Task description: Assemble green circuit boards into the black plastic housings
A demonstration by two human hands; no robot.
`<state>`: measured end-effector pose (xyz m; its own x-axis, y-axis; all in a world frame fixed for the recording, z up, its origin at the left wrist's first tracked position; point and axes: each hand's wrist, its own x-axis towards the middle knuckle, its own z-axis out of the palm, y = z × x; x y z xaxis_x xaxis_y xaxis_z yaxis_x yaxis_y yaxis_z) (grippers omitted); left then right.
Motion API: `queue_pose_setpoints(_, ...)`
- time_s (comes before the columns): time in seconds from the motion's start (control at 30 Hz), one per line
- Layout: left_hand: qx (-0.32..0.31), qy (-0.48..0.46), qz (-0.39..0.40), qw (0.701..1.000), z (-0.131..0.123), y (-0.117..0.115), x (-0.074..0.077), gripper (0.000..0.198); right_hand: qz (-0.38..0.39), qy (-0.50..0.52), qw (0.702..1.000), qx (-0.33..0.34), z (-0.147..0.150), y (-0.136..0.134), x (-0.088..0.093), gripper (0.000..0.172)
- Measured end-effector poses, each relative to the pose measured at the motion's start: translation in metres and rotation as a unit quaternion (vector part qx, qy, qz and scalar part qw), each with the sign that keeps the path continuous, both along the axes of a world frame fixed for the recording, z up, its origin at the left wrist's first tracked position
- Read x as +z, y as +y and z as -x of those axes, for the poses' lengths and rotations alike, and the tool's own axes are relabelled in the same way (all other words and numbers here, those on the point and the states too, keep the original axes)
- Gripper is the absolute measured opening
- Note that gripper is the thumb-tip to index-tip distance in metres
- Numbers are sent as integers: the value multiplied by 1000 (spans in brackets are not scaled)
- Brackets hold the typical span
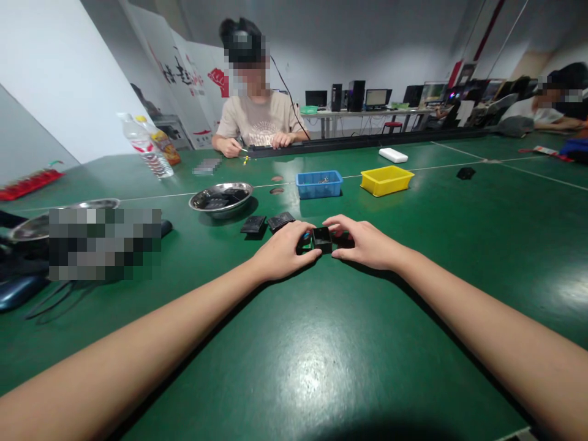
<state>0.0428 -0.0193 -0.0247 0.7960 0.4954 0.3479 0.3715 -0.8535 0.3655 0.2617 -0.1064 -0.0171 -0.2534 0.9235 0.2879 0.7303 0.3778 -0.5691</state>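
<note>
A small black open-topped box (322, 239) stands on the green table between my two hands. My left hand (287, 250) curves round its left side, thumb at the near corner, with a bit of green and blue showing beside the palm. On the right, my right hand (365, 243) has its thumb and fingers parted, close to the box with a narrow gap. Two flat black pieces, one (253, 226) and another (281, 221), lie just beyond my left hand. Whether my left fingers grip the box or only touch it is hard to tell.
Beyond my hands are a steel bowl (221, 208) of black parts, a blue bin (319, 185) and a yellow bin (386, 182). A white case (393, 155) lies farther back. Across the table sits a person (260, 119); a bottle (147, 147) stands at left.
</note>
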Motion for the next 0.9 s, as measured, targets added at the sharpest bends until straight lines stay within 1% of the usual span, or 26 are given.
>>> queue_pose_setpoints(0.03,-1,-2,1,1000,0,0,0,39,4,-1,1000,-6,-3,0,0,60)
queue_pose_setpoints(0.07,-2,-6,5,1000,0,-1,1,38,4,-7,1000,-14,-5,1,0,58)
queue_pose_setpoints(0.2,-6,-25,26,999,0,-4,4,39,-18,-48,996,-77,-18,6,-2,29)
queue_pose_setpoints(0.27,-11,-34,36,999,0,-5,6,39,-29,-51,992,-110,-23,10,-4,25)
queue_pose_setpoints(0.33,-18,-40,44,998,0,-6,7,39,-40,-51,990,-127,-25,12,-7,24)
queue_pose_setpoints(0.5,-22,-41,37,998,1,-6,7,39,-63,-49,989,-124,-25,15,-10,20)
queue_pose_setpoints(0.67,-24,-40,36,998,1,-5,6,39,-54,-30,991,-119,-23,14,-9,20)
queue_pose_setpoints(0.77,-25,-40,34,998,1,-5,6,40,-52,-11,994,-100,-22,13,-9,21)
queue_pose_setpoints(0.9,-24,-40,41,998,2,-5,5,39,-73,13,995,-72,-18,11,-9,23)
